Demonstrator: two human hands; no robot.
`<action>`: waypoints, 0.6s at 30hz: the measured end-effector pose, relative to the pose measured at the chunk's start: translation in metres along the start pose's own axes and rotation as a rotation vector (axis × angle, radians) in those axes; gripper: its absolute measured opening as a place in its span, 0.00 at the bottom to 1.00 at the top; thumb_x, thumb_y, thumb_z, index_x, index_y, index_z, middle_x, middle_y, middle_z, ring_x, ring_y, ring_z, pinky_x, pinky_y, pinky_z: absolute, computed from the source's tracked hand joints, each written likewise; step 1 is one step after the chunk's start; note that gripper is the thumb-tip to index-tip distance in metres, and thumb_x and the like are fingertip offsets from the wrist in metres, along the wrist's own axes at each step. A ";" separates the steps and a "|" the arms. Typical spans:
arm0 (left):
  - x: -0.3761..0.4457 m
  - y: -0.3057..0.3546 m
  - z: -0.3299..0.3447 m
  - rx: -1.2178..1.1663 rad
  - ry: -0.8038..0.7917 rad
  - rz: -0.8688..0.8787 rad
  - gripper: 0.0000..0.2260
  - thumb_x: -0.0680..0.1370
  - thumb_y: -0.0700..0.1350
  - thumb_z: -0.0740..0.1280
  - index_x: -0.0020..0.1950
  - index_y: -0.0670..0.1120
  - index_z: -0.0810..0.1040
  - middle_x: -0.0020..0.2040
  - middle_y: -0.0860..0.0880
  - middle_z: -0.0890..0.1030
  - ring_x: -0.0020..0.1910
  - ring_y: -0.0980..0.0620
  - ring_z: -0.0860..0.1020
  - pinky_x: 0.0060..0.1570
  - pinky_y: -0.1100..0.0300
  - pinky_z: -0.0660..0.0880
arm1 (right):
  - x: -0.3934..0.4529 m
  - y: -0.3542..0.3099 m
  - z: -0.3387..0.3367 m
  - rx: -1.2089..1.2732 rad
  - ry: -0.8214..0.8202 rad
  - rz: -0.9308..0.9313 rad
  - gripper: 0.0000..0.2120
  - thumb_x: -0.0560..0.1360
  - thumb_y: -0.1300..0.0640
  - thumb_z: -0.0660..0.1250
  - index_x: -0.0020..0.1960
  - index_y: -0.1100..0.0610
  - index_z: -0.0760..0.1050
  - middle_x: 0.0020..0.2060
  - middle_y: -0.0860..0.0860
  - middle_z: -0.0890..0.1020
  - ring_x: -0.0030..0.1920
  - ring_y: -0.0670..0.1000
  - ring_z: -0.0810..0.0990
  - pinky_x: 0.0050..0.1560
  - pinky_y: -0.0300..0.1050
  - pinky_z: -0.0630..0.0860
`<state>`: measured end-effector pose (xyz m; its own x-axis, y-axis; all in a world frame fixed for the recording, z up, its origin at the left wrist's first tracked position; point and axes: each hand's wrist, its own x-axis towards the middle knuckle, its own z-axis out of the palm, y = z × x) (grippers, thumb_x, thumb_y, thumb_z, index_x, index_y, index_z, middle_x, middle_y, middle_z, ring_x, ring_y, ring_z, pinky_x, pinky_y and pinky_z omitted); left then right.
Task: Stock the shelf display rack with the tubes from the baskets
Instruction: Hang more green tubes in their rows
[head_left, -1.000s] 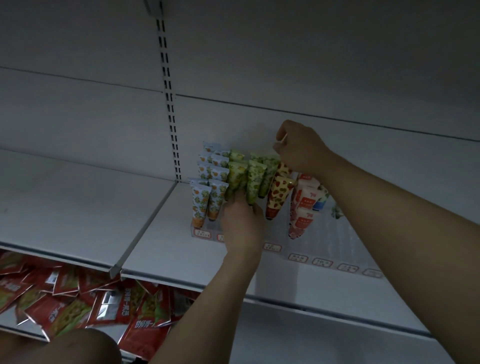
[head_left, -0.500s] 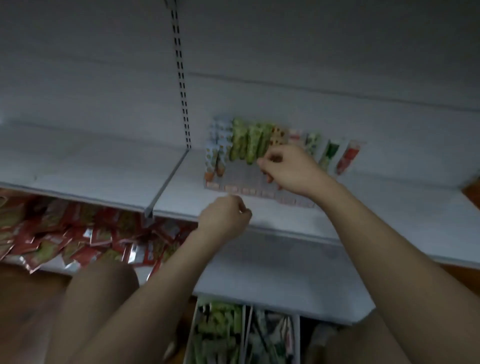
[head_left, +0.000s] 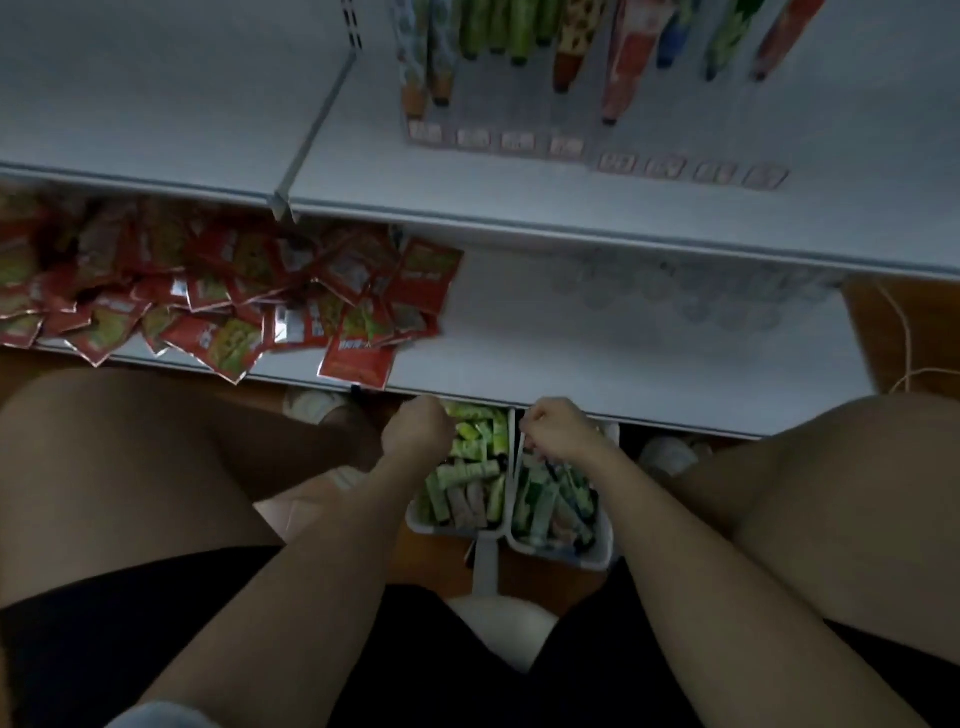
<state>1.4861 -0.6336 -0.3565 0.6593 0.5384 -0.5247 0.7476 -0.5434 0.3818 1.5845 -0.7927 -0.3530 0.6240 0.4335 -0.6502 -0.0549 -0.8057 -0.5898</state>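
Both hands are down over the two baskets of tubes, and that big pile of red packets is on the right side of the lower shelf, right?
Not quite. The red packets are piled on the left side of the lower shelf, not the right. The head view shows this. The rest holds: the left hand and right hand are both down over the two baskets of tubes.

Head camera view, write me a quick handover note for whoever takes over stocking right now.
Left hand: curled over the left basket; whether it grips a tube is unclear.
Right hand: curled over the right basket, same doubt.
Both baskets sit on the floor between the knees, holding many tubes.
Done: display rack on the upper shelf carries several hanging tubes.
Left: move the remaining tubes up.
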 end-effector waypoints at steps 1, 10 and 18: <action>0.001 -0.014 0.014 0.022 -0.033 -0.072 0.11 0.80 0.50 0.65 0.48 0.42 0.80 0.49 0.42 0.82 0.49 0.40 0.80 0.43 0.53 0.74 | 0.004 0.014 0.009 -0.087 -0.052 0.043 0.15 0.80 0.60 0.59 0.37 0.66 0.70 0.33 0.59 0.70 0.30 0.54 0.68 0.32 0.44 0.63; 0.042 -0.040 0.059 -0.003 -0.189 -0.064 0.10 0.79 0.44 0.64 0.56 0.42 0.79 0.54 0.40 0.81 0.52 0.39 0.79 0.46 0.52 0.76 | 0.051 0.038 0.059 -0.320 -0.176 0.025 0.12 0.80 0.65 0.57 0.39 0.58 0.64 0.32 0.55 0.59 0.31 0.52 0.55 0.39 0.47 0.57; 0.073 -0.053 0.119 0.213 -0.245 0.215 0.16 0.78 0.43 0.66 0.67 0.45 0.73 0.58 0.43 0.78 0.56 0.42 0.76 0.47 0.52 0.71 | 0.118 0.037 0.110 -0.393 -0.077 -0.216 0.16 0.80 0.61 0.58 0.68 0.55 0.70 0.56 0.54 0.75 0.50 0.56 0.76 0.45 0.44 0.70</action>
<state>1.4848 -0.6427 -0.5057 0.7414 0.2420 -0.6259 0.5440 -0.7629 0.3495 1.5704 -0.7269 -0.5039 0.5279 0.6251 -0.5750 0.3794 -0.7793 -0.4988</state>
